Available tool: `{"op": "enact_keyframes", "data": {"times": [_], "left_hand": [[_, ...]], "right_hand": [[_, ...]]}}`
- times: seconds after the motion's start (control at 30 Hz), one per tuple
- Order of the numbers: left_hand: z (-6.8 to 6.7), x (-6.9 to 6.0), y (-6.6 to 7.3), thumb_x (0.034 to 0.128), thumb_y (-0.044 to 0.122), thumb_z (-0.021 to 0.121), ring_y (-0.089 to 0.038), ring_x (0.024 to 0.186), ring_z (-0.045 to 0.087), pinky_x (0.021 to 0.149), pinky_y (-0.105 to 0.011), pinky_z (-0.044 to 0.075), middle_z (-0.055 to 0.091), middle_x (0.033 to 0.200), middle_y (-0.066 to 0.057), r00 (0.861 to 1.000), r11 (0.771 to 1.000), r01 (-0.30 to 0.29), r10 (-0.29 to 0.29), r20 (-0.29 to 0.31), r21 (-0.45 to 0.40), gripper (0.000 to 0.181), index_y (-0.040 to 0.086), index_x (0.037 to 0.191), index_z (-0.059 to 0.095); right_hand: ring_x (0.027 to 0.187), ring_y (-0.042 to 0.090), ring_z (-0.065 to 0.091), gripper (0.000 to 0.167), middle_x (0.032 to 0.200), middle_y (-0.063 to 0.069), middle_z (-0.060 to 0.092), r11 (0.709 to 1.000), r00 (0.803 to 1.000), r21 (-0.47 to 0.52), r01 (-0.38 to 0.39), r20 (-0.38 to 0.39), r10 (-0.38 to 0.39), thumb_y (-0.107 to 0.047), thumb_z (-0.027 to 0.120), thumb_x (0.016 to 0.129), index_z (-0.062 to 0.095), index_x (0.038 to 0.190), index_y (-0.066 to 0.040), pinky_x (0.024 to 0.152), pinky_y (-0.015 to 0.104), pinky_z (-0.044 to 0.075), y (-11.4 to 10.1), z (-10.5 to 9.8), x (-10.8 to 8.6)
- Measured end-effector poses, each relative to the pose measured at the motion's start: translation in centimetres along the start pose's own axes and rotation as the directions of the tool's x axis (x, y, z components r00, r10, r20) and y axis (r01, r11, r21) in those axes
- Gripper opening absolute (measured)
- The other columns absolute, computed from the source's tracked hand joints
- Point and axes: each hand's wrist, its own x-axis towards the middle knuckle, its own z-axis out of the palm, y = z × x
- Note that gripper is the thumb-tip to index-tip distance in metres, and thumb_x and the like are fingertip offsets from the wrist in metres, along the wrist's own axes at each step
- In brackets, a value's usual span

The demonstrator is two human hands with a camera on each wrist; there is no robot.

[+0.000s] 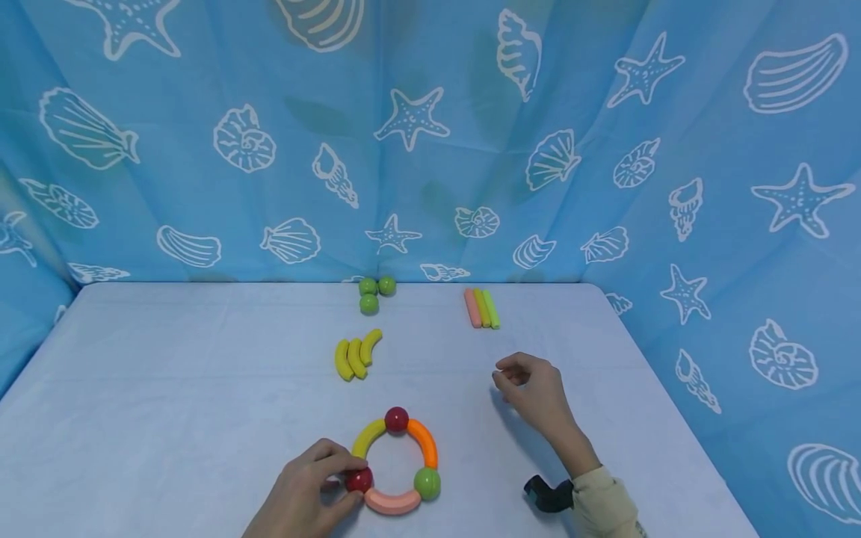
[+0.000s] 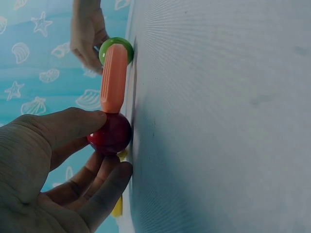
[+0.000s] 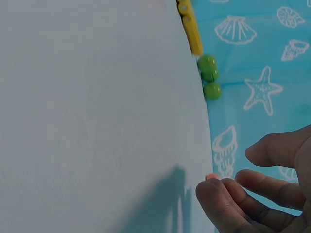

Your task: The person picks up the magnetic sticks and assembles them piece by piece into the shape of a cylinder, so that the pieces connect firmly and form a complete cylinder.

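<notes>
A ring of balls and curved pieces lies on the table's near part. My left hand (image 1: 306,489) holds the red ball (image 1: 359,480) on the ring's left side between thumb and fingers. From that ball a yellow curved piece (image 1: 367,438) runs up to another red ball (image 1: 397,420). An orange curved piece (image 1: 424,442) follows, then a green ball (image 1: 427,483) and a pink curved piece (image 1: 393,502) along the bottom. My right hand (image 1: 534,388) hovers over the table right of the ring, fingers loosely bent, with nothing in it.
Several green balls (image 1: 368,303) sit at the table's back edge. Yellow curved pieces (image 1: 355,359) lie in front of them. Pink, yellow and green straight sticks (image 1: 473,308) lie side by side at the back right. A blue curtain (image 1: 430,179) hangs behind the table (image 1: 202,373).
</notes>
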Motion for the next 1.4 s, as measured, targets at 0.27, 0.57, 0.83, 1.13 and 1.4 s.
{"op": "enact_keyframes", "data": {"times": [0.27,0.57,0.83,1.13,1.4], "left_hand": [[-0.1,0.0,-0.1,0.0821,0.019,0.083,-0.013,0.082,0.053,0.076,-0.029,0.056,0.053,0.097,0.007,1.0,1.0,-0.008,0.008,0.003,-0.008,0.029,0.017,0.11,0.075],[-0.2,0.0,-0.1,0.0821,0.019,0.083,-0.013,0.082,0.053,0.076,-0.029,0.056,0.053,0.096,0.007,1.0,1.0,-0.005,0.005,0.001,0.003,0.029,0.017,0.11,0.075],[-0.1,0.0,-0.1,0.0822,0.018,0.083,-0.012,0.081,0.053,0.075,-0.028,0.055,0.054,0.096,0.007,1.0,1.0,-0.026,0.026,-0.01,0.01,0.029,0.017,0.11,0.075],[-0.3,0.1,-0.3,0.0823,0.02,0.083,-0.011,0.081,0.053,0.075,-0.028,0.055,0.053,0.096,0.009,0.999,0.999,-0.036,0.036,-0.006,0.003,0.028,0.019,0.109,0.075],[-0.3,0.1,-0.2,0.0829,0.02,0.083,-0.011,0.081,0.053,0.076,-0.029,0.055,0.053,0.096,0.008,0.999,0.999,-0.03,0.03,0.018,-0.015,0.028,0.017,0.11,0.075]], "right_hand": [[0.065,0.017,0.062,0.013,0.083,0.006,0.064,0.999,0.999,-0.021,-0.037,-0.007,0.037,-0.012,0.072,0.091,0.071,0.102,-0.004,0.058,0.024,0.055,1.3,-0.4,1.4],[0.064,0.017,0.063,0.014,0.084,0.007,0.065,0.999,0.999,-0.036,-0.036,-0.015,0.035,-0.012,0.07,0.092,0.071,0.102,-0.002,0.059,0.025,0.054,2.0,-0.6,3.2],[0.067,0.019,0.064,0.017,0.088,0.01,0.065,0.999,0.999,-0.041,-0.023,-0.026,0.022,-0.013,0.068,0.094,0.069,0.105,0.0,0.06,0.026,0.056,2.3,-1.0,4.7],[0.068,0.02,0.065,0.018,0.089,0.012,0.066,0.997,1.0,-0.08,-0.015,-0.019,0.013,-0.014,0.067,0.095,0.069,0.105,0.0,0.062,0.03,0.056,1.9,-1.4,6.8],[0.07,0.02,0.066,0.022,0.094,0.014,0.067,0.992,0.998,-0.11,-0.06,0.001,0.061,-0.016,0.066,0.096,0.067,0.108,0.002,0.063,0.03,0.057,2.2,-1.4,8.2]]}}
